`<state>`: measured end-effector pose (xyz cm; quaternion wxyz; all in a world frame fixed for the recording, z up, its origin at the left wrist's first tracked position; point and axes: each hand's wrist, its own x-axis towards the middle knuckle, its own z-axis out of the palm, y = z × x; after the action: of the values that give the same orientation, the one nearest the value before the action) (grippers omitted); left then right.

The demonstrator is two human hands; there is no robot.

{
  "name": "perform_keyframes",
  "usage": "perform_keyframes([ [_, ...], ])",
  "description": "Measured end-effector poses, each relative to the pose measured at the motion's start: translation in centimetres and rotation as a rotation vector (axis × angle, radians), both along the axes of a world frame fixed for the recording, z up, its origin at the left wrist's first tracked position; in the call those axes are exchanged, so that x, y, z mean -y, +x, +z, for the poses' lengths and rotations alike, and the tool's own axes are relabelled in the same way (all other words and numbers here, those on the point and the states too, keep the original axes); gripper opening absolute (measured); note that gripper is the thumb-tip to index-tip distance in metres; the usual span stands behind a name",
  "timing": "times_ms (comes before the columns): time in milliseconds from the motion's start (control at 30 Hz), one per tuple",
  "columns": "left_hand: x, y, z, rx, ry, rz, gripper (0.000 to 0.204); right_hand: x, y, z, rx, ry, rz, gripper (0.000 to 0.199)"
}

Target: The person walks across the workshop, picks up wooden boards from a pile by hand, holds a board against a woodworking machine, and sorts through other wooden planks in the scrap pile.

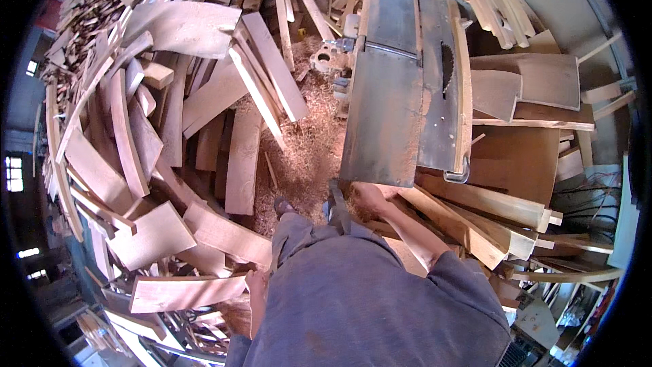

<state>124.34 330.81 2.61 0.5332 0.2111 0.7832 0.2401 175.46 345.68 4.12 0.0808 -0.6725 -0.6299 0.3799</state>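
Observation:
At lower left, my left hand (256, 281) is at the right end of a short, flat wooden board (187, 295), its fingers closed against that end. My body partly hides this hand. My right hand (367, 200) is low beside the near edge of a woodworking machine's metal table (384, 129), with its fingers curled. What those fingers hold, if anything, does not show. Close to its right lie the ends of long wooden beams (462, 228). A round toothed saw blade (447, 70) stands up through the machine's right-hand part.
Piled boards and offcuts (173, 105) fill the left side. Wood shavings (309, 143) cover the floor between the pile and the machine. Flat panels (549, 81) lie to the machine's right. More long strips (489, 0) lean at the far right.

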Motion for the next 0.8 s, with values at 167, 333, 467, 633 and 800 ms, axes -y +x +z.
perform_keyframes([
  [167,0.6,-2.7,-3.0,-0.094,0.052,-0.062,0.032,-1.2,-2.5,-0.7,-0.032,0.076,0.017,0.019],
  [333,-1.5,-4.7,-4.0,-0.106,0.191,0.003,0.017,-2.0,-7.6,1.5,-0.097,0.067,-0.003,0.020],
  [467,-2.9,-7.1,-3.2,-0.226,0.062,-0.021,0.026,-3.2,-10.3,-0.4,-0.099,0.096,-0.063,0.023],
  [633,-0.6,-11.0,-5.3,-0.263,0.191,0.127,0.035,-8.0,-14.5,-0.4,-0.134,0.191,0.054,0.029],
  [800,-0.6,-13.4,-4.9,-0.320,0.017,0.047,0.034,-10.2,-18.2,-1.9,-0.039,0.111,0.071,0.026],
])
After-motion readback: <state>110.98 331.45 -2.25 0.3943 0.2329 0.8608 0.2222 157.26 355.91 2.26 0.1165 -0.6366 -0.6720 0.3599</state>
